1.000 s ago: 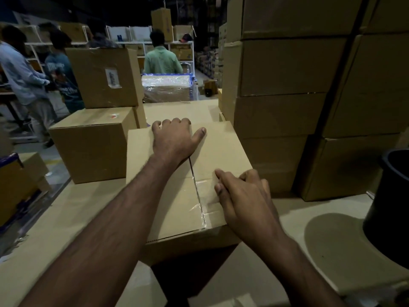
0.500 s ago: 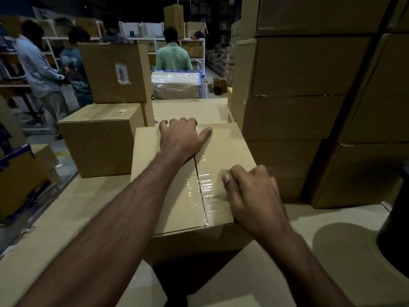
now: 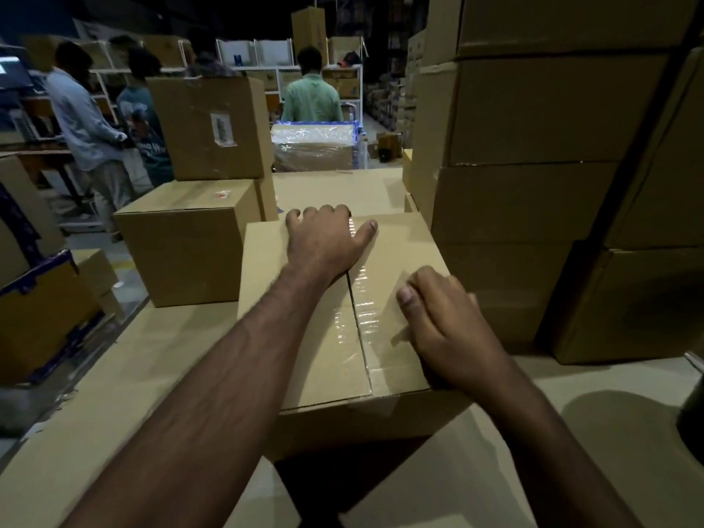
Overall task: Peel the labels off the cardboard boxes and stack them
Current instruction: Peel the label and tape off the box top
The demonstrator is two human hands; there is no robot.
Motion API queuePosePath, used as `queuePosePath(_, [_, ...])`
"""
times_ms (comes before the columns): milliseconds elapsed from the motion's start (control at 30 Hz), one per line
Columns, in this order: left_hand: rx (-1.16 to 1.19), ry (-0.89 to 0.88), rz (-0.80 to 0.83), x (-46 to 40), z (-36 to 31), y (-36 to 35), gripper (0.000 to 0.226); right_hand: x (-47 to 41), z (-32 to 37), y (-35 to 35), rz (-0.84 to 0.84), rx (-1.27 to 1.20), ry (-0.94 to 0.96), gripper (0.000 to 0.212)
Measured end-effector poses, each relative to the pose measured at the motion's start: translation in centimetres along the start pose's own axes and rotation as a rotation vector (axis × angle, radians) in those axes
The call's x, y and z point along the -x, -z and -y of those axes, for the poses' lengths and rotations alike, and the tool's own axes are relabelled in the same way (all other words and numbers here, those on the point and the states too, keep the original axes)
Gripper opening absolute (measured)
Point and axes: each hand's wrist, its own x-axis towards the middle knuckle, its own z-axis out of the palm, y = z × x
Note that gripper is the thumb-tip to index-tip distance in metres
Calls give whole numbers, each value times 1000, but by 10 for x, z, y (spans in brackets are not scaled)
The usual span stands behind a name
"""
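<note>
Box (image 3: 335, 337) stays under flat left hand (image 3: 324, 242); right hand (image 3: 438, 322) has curled, grip empty.

A tall stack (image 3: 533, 146) walls you in just right of the box (image 3: 316, 360); left, bare desk (image 3: 144, 360) lies open before two boxes (image 3: 190, 245).

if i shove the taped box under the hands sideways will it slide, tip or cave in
The taped box looks squat with a broad flat top, so it would probably slide rather than tip. Its flaps are sealed with clear tape and lie flat under the left hand, so the top likely stays stiff. Its near edge seems to overhang the table, so pushing it nearer risks a drop.
</note>
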Motion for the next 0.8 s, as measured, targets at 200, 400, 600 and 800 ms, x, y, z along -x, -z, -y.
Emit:
queuePosePath(200, [-2, 0, -2, 2, -1, 1, 65, -18, 3, 7, 33, -32, -59, 16])
queuePosePath(400, [13, 4, 1, 1, -1, 0, 64, 1, 4, -3, 48, 17, 12, 30])
queuePosePath(600, [9, -6, -8, 3, -1, 0, 65, -23, 1, 12, 47, -75, -81, 15])
queuePosePath(800, [5, -1, -24, 6, -2, 2, 64, -3, -8, 4, 43, -169, -46, 23])
